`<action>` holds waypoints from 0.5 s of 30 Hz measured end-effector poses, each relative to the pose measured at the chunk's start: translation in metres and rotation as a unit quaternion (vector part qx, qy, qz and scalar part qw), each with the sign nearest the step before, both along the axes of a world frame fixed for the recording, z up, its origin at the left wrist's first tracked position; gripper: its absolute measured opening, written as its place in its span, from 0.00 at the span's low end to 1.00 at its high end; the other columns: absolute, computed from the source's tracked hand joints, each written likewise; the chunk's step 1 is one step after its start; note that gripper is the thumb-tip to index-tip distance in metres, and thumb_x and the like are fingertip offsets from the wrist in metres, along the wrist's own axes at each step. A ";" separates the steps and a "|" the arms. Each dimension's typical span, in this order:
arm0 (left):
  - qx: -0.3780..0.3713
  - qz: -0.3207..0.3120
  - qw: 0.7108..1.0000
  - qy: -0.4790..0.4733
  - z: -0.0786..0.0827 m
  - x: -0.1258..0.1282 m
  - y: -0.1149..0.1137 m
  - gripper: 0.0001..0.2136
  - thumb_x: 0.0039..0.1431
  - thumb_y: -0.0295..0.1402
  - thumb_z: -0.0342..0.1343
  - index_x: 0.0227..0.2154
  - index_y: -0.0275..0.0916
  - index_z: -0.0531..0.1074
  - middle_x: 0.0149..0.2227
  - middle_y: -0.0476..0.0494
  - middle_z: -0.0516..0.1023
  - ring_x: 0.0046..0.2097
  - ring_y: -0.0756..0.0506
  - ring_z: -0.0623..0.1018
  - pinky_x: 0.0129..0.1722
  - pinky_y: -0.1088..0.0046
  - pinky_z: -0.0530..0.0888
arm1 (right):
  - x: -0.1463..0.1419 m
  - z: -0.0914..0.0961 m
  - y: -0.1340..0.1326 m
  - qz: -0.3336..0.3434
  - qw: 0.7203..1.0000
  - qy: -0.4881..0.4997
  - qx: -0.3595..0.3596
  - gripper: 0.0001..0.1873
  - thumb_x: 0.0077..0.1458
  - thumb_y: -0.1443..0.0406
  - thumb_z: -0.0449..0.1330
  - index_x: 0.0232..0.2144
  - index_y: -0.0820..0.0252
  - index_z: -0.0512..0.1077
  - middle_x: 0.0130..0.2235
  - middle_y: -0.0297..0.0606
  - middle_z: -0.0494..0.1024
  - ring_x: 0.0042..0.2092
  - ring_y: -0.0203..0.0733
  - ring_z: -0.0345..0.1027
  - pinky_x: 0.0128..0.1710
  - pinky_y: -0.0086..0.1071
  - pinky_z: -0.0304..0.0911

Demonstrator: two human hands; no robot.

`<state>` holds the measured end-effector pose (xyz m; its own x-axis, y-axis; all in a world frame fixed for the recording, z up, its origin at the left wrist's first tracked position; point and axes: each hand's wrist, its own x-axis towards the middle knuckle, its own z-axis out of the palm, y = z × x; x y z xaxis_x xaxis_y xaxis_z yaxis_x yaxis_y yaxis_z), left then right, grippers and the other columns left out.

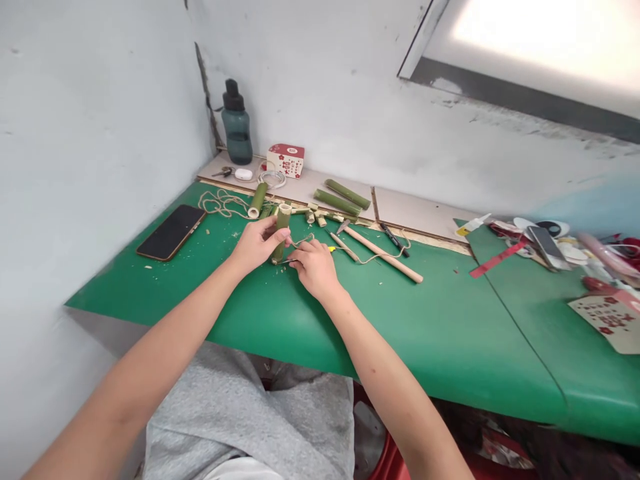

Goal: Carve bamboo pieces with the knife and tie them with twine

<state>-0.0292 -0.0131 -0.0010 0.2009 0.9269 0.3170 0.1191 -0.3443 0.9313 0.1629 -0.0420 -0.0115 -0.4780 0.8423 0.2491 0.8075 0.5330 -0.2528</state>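
Observation:
My left hand [256, 241] is wrapped round a short green bamboo tube [282, 227] that stands nearly upright on the green mat [430, 320]. My right hand [314, 265] is closed just to its right, pinching a thin dark tool [286, 261] at the tube's base. A piece of twine [302, 240] runs from the tube to that hand. Something small and yellow [331, 249] shows behind my right fingers.
A black phone [171, 231] lies at the left. More bamboo pieces [338, 201], a twine tangle [223, 202], a hammer [381, 253] and a pen [395, 239] lie behind. A dark bottle [237, 127] and red-white box [285, 160] stand by the wall. Clutter [550, 243] fills the right.

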 end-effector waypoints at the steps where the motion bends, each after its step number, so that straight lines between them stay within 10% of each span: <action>1: -0.004 0.004 1.000 -0.008 -0.001 -0.001 0.001 0.18 0.63 0.51 0.61 0.36 0.38 0.74 0.31 0.45 0.83 0.33 0.44 0.83 0.34 0.69 0.79 | 0.001 0.000 0.000 0.004 1.000 0.004 -0.001 0.07 0.65 0.67 0.63 0.41 0.53 0.82 0.41 0.40 0.81 0.47 0.50 0.67 0.44 0.40 0.55; 15: -0.007 0.083 0.995 0.049 -0.011 -0.003 0.010 0.16 0.59 0.48 0.63 0.36 0.41 0.68 0.30 0.48 0.78 0.34 0.44 0.80 0.38 0.66 0.77 | 0.020 0.005 0.002 0.036 0.995 0.093 -0.013 0.07 0.62 0.69 0.65 0.41 0.54 0.82 0.41 0.40 0.81 0.45 0.49 0.68 0.47 0.42 0.60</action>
